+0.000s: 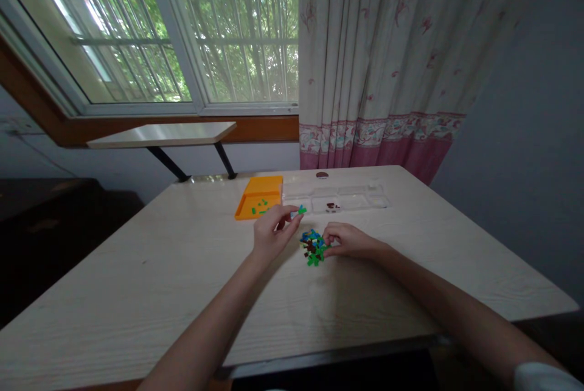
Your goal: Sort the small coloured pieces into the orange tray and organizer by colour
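Observation:
A pile of small building bricks [312,247] in green, blue, brown and yellow lies on the table. Just beyond it, my left hand [272,230] pinches a small green brick [302,210] between thumb and fingertips, with some blue showing beside it. At the pile's right edge, my right hand [345,240] has its fingers drawn together and touches the bricks; what they grip is hidden. Behind my left hand stands an orange tray [241,208] with several green bricks in it. Several brown bricks [332,205] sit in one compartment of the clear plastic tray [360,202].
The pale wooden table [182,281] runs back to the wall. A raised shelf [168,133] on dark legs stands at its far left. Near the back edge is a dark round spot [322,175]. A curtain [365,62] hangs beside the window [241,26].

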Demonstrator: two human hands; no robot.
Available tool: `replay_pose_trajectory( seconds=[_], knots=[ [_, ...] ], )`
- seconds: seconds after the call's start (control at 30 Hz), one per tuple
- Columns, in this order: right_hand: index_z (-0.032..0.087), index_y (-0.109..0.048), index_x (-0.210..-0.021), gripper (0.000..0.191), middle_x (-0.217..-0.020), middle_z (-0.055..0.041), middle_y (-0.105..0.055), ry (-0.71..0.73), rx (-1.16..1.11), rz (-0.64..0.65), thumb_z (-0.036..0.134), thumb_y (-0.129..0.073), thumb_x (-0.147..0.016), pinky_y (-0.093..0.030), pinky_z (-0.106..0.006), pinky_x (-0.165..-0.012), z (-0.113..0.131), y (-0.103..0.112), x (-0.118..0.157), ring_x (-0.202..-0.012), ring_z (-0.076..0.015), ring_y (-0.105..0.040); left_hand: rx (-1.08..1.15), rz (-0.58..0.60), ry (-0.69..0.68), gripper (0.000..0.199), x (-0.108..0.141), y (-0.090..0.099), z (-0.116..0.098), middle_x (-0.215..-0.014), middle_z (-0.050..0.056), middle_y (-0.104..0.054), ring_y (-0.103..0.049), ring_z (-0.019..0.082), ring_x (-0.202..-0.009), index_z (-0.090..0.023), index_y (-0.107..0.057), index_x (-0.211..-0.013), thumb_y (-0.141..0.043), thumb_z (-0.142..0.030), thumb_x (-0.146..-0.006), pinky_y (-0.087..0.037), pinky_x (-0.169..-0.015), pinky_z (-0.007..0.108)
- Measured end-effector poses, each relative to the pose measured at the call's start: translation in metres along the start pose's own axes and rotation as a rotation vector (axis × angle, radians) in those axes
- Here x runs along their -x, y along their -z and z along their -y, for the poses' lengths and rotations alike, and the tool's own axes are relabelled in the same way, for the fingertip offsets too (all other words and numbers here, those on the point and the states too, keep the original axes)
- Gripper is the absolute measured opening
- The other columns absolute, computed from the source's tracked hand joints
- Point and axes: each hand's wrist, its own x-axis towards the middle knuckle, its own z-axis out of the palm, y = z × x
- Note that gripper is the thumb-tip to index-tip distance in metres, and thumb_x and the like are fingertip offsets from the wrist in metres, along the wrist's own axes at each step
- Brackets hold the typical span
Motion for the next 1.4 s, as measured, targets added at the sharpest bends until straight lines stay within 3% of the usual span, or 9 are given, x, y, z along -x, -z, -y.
replay_pose_trajectory(
  seconds=[0.3, 0.7, 0.9, 1.07, 1.23, 1.4],
  knots=[
    [0.018, -0.057, -0.077, 0.029, -0.073, 0.0007, -0.052, -0.020, -0.019, 0.015, 0.043, -0.065, -0.066, -0.033, -0.019, -0.057, -0.003, 0.000, -0.001, -0.066, -0.0113, -0.047, -0.035, 0.020, 0.021, 0.012, 0.000, 0.001, -0.003, -0.059, -0.001, -0.054, -0.045, 0.006, -0.049, -0.016, -0.060, -0.079, -0.056, -0.027, -0.076, -0.037, -0.047, 0.016],
    [0.017, -0.057, -0.077, 0.030, -0.073, 0.0009, -0.052, -0.019, -0.009, 0.013, 0.043, -0.066, -0.065, -0.032, -0.019, -0.057, -0.005, -0.001, -0.001, -0.065, -0.0109, -0.046, -0.013, 0.040, 0.012, 0.010, 0.001, 0.000, 0.000, -0.060, -0.002, -0.053, -0.044, 0.005, -0.051, -0.015, -0.060, -0.081, -0.057, -0.023, -0.075, -0.037, -0.049, 0.016],
    [0.017, -0.056, -0.079, 0.031, -0.071, 0.0015, -0.050, -0.031, -0.026, 0.013, 0.043, -0.066, -0.065, -0.032, -0.019, -0.055, -0.002, 0.001, -0.001, -0.064, -0.0107, -0.045, 0.012, 0.203, 0.066, 0.014, 0.005, -0.006, 0.005, -0.060, -0.002, -0.051, -0.043, 0.006, -0.049, -0.016, -0.059, -0.083, -0.053, -0.028, -0.076, -0.035, -0.048, 0.017],
    [0.016, -0.055, -0.079, 0.030, -0.068, 0.0019, -0.049, -0.055, -0.113, 0.012, 0.043, -0.063, -0.068, -0.032, -0.018, -0.053, -0.001, 0.006, 0.000, -0.061, -0.0099, -0.045, -0.087, 0.310, 0.170, 0.018, 0.004, -0.005, 0.027, -0.061, -0.002, -0.052, -0.045, 0.008, -0.052, -0.016, -0.058, -0.083, -0.051, -0.031, -0.076, -0.035, -0.050, 0.017],
    [0.014, -0.055, -0.075, 0.027, -0.061, 0.0023, -0.048, -0.103, -0.161, -0.006, 0.040, -0.050, -0.079, -0.031, -0.019, -0.051, -0.005, 0.015, 0.005, -0.056, -0.0089, -0.042, -0.407, 0.312, 0.416, 0.021, -0.003, 0.012, 0.066, -0.067, 0.001, -0.056, -0.051, 0.012, -0.060, -0.018, -0.058, -0.084, -0.048, -0.035, -0.076, -0.034, -0.052, 0.020],
    [0.015, -0.058, -0.078, 0.032, -0.067, 0.0013, -0.051, -0.100, -0.103, 0.051, 0.041, -0.067, -0.062, -0.033, -0.019, -0.051, -0.006, 0.020, 0.008, -0.060, -0.0103, -0.046, -0.692, 0.343, 0.580, 0.027, 0.004, 0.023, 0.092, -0.072, 0.003, -0.061, -0.053, 0.017, -0.064, -0.021, -0.059, -0.089, -0.044, -0.040, -0.077, -0.030, -0.050, 0.023]
  ],
)
